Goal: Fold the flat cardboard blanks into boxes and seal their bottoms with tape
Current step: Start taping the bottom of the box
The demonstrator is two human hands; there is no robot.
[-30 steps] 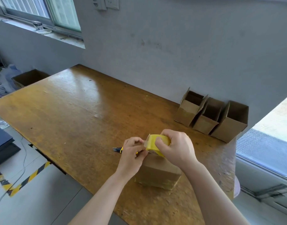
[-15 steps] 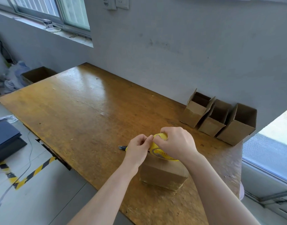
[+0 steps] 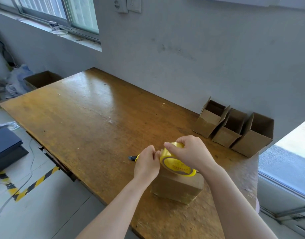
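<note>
Your right hand (image 3: pixel 191 154) grips the tape (image 3: pixel 174 163) from above, fingers curled over the far side of the yellow roll and the thumb lying along its top. The roll rests tilted on the box (image 3: pixel 177 188), with its printed flat side turned toward you. Your left hand (image 3: pixel 146 163) has its fingers curled, and the fingertips pinch at the roll's left edge; I cannot tell whether a loose end of tape is between them. The box sits on the table (image 3: pixel 87 121) close to its near edge, and your hands and the roll hide most of its top face. Just behind your left hand a knife (image 3: pixel 131 158) lies flat on the table, its dark tip pointing left and its yellow body partly hidden by the hand. Three open boxes (image 3: pixel 229 133) stand in a row against the wall at the table's far right, touching one another, openings up; the leftmost has its flaps raised. On the floor past the table's far left corner stands an open carton (image 3: pixel 43 80). A black-and-yellow stripe (image 3: pixel 36 181) runs across the floor to your left
</note>
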